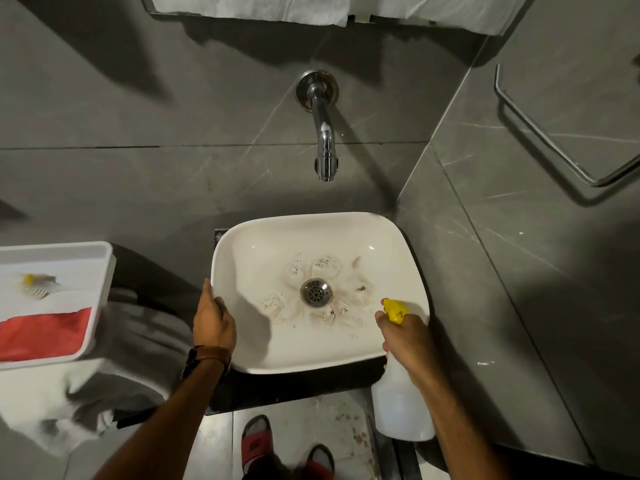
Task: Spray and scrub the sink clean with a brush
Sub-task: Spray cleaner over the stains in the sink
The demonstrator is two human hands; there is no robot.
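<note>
**Sprayer aimed into a stained sink**

Nearest the camera, two feet in red sandals (256,441) are seen on the floor below the sink. A translucent bottle (401,407) with a yellow nozzle (394,309) is held by the right hand (405,337) — the grip is wrapped round the bottle's neck, and the nozzle is pointed over the near right rim toward the basin. The left hand (213,322) is laid on the sink's left rim, its grip closed over the edge; a watch (204,356) with a brown strap is worn on that wrist.

The white sink (242,244) is set on a dark surface (294,386). Brownish, speckled blotches are scattered round the metal drain (316,292) in the middle of the basin.

To the left, well apart from the sink, a white tray (100,282) is seen; a brush (40,285) with a yellow part is lying in it, blurred, and a red cloth (45,334) is lying in its near end.

Farther back, a chrome tap (323,140) is mounted on the grey tiled wall above the sink, its spout hanging over the basin's far side. On the right wall a metal rail (554,143) is fixed — and at the top edge, white paper (249,8) is visible.
</note>
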